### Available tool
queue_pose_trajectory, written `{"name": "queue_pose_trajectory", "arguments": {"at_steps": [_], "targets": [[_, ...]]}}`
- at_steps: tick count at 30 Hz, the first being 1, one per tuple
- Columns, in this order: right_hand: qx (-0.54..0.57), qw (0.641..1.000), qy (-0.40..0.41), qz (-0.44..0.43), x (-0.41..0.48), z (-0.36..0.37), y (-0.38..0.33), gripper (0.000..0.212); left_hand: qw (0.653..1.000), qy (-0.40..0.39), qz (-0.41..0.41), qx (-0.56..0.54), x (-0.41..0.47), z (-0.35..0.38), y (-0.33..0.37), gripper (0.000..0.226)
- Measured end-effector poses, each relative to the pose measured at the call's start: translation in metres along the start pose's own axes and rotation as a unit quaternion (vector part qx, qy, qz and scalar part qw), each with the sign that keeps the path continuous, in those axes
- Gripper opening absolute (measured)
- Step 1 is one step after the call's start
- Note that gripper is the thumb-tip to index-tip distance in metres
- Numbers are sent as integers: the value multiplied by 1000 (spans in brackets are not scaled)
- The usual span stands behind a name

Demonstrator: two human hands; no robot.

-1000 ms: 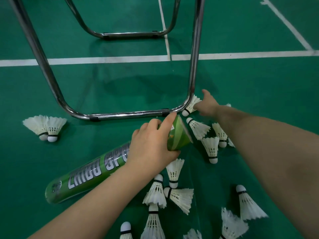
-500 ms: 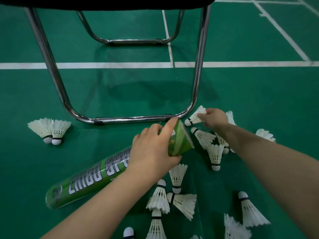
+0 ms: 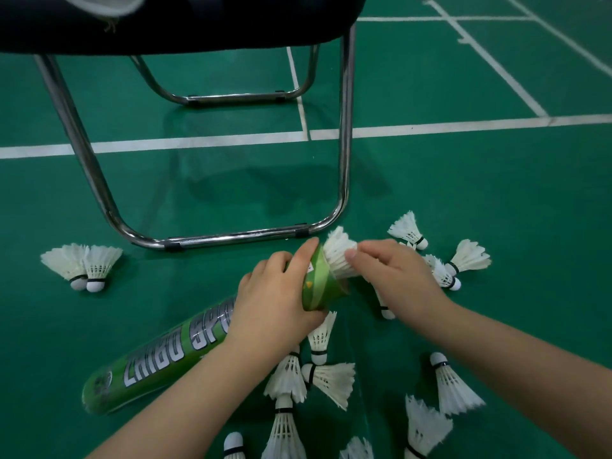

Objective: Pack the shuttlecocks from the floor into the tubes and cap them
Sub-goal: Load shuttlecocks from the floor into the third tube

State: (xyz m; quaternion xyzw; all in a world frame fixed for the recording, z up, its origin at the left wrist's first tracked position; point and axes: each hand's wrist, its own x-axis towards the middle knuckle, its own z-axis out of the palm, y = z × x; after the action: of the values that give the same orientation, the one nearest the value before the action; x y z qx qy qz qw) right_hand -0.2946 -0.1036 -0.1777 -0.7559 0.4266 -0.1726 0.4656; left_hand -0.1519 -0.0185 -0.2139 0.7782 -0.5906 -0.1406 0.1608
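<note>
Shuttlecocks (image 3: 331,380) lie scattered on the green floor (image 3: 463,193) nearest you. Your left hand (image 3: 278,303) wraps the green tube (image 3: 159,362) near its open mouth; your right hand (image 3: 397,276) pinches a shuttlecock (image 3: 337,256) partly inside it. Beyond stands a chair (image 3: 344,127).

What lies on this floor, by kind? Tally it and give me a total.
Shuttlecocks: 15 in view (more may hide under the hands)
Green tube: 1
Chair: 1
Total: 17
</note>
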Motion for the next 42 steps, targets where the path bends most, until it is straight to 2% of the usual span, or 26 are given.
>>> {"name": "queue_pose_trajectory", "arguments": {"at_steps": [5,11,13,16,18,20,21,23,25,27,29,30,33,36,39,42], "targets": [[94,977,-182,57,-5,7,0,49,1000,1,-6,-13,-3,-3,4,97],[33,926,-366,87,3,2,-3,59,999,-14,39,2,-13,3,10,90],[21,907,-412,90,8,3,-3,51,999,-9,42,14,-16,7,11,88],[42,880,-461,107,15,5,-1,23,999,-11,32,31,-17,15,10,85],[65,885,-446,116,15,13,8,34,999,-21,24,38,-15,20,9,86],[106,912,-375,125,15,25,20,52,999,-28,19,41,-11,23,8,90],[134,928,-321,135,14,29,24,53,999,-33,16,39,-8,23,7,93],[207,946,-203,143,15,29,33,36,998,-38,14,38,-2,24,6,94],[260,953,-81,129,15,19,43,29,999,-37,14,37,2,23,6,93],[224,962,35,149,17,3,59,25,999,-41,10,35,4,23,5,94],[64,977,109,172,24,-14,87,14,998,-44,8,35,5,24,5,93],[-40,977,118,171,28,-22,102,14,998,-44,8,36,4,25,6,93],[-251,957,98,105,38,-42,138,42,998,-47,10,40,2,29,8,93],[-419,907,45,24,47,-49,154,58,998,-46,21,43,-3,34,13,93],[-452,891,3,42,63,-52,163,68,998,-44,30,40,-6,38,20,94],[-481,874,-4,70,77,-58,171,49,998,-40,29,27,-4,37,23,94]]}}
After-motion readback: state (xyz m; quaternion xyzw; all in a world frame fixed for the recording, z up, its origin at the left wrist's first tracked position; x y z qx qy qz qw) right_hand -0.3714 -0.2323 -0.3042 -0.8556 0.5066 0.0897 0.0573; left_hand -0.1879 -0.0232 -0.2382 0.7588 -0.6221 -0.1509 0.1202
